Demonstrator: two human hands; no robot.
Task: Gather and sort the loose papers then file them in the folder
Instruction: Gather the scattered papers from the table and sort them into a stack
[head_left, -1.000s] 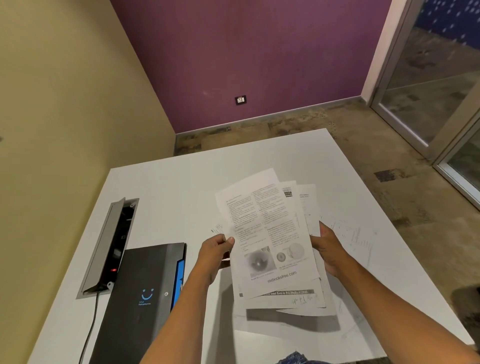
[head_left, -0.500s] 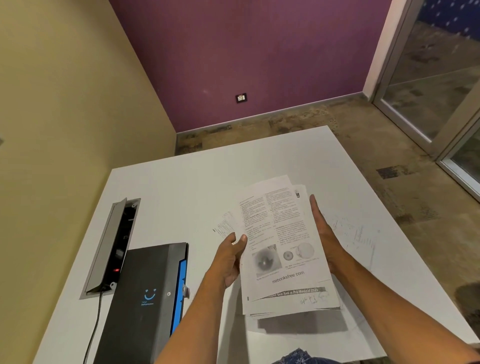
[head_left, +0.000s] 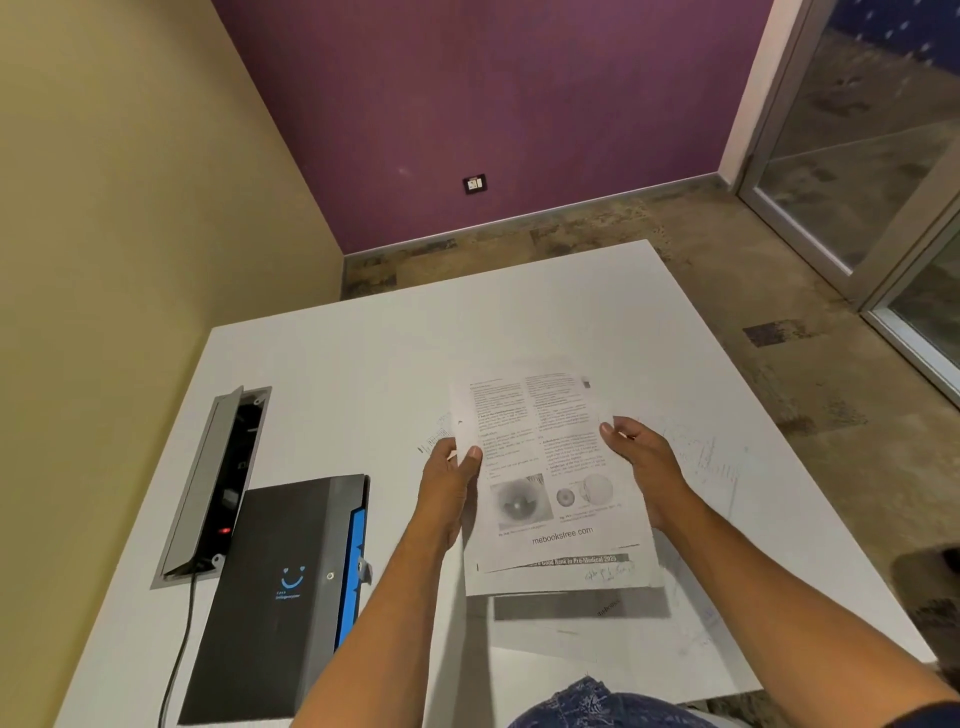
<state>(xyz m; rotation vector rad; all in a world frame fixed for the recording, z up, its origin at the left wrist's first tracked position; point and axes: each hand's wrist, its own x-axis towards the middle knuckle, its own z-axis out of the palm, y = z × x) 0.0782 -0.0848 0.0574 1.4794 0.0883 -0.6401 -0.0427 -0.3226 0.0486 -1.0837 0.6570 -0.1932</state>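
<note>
I hold a stack of printed papers (head_left: 545, 467) a little above the white table (head_left: 337, 374), its sheets nearly squared. My left hand (head_left: 449, 488) grips the stack's left edge, thumb on top. My right hand (head_left: 641, 462) holds the right edge with its fingers curled round it. The top sheet shows text, eye pictures and a web address. A few more sheets (head_left: 582, 623) lie flat on the table beneath the stack. The black folder (head_left: 280, 587) with a blue edge and a smiley logo lies shut at the left.
An open cable hatch (head_left: 208, 483) with a red light is sunk in the table left of the folder, and a cable (head_left: 179, 644) runs from it toward me. Faint pen marks (head_left: 711, 462) show on the table at the right. Glass doors (head_left: 883, 171) stand at the far right.
The fanned sheets have been pushed together into one nearly even stack. My right hand went from flat against the edge to curled round it, higher up.
</note>
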